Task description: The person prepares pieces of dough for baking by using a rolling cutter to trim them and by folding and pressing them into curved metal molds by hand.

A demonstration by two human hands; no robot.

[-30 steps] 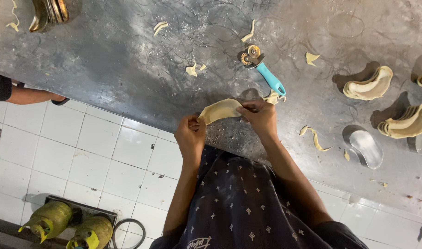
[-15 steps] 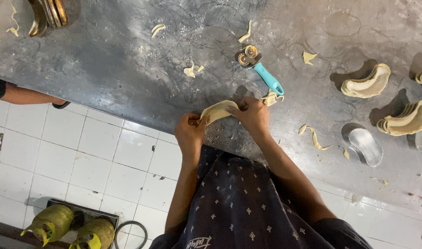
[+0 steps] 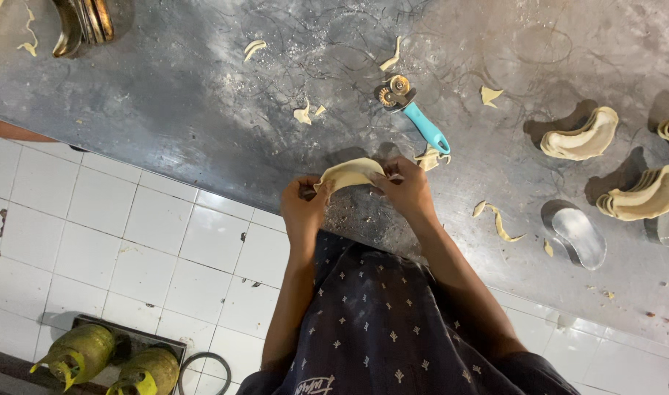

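Two hands were seen at the near edge of the worktop, both gripping one folded piece of dough just above the surface. The left hand was pinched on the dough's left end; the right hand was pinched on its right end, fingers closed over the seam. The dough was held curved, in a half-moon shape.

Just beyond the right hand, a pastry wheel with a blue handle was noted lying flat, a scrap touching its handle end. More scraps were scattered across the grey, floured surface. To the right, well apart from the hands, filled pastries were stood in curved moulds, with a second stack beside them. An empty metal mould was set near these. White floor tiles and two green gas cylinders were seen below.
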